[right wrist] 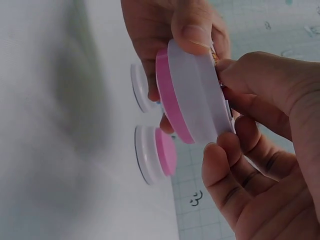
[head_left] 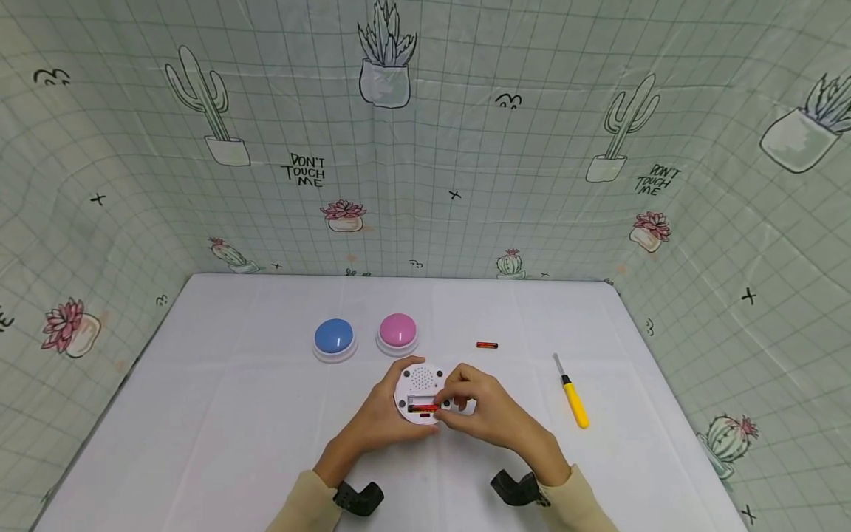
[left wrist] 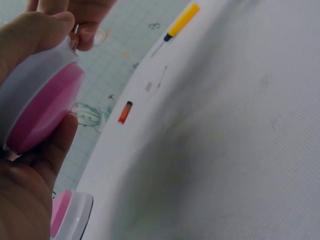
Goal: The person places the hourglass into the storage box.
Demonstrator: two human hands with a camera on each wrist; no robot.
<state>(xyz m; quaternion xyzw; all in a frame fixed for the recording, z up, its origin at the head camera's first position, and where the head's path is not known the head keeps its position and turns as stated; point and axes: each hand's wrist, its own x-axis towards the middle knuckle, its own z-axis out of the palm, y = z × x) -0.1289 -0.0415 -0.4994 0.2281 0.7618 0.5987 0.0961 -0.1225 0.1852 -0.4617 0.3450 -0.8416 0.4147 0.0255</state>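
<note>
My left hand (head_left: 382, 415) grips a round white push-button (head_left: 407, 384) by its sides, its underside with speaker holes and a battery slot facing up. The wrist views show its pink dome (left wrist: 49, 110) on the other side. A red and black battery (head_left: 419, 408) lies along the lower part of the slot. At that battery's right end, my right hand (head_left: 492, 410) pinches with thumb and forefinger. Its other fingers curl near the button's edge in the right wrist view, where the fingertips mostly hide the battery.
Behind my hands stand a blue-topped button (head_left: 334, 337) and a pink-topped button (head_left: 397, 331). A loose battery (head_left: 487, 345) lies to their right. Farther right is a screwdriver (head_left: 575, 403) with a yellow handle. A patterned cloth wall (head_left: 452, 148) rises behind the white table (head_left: 219, 399).
</note>
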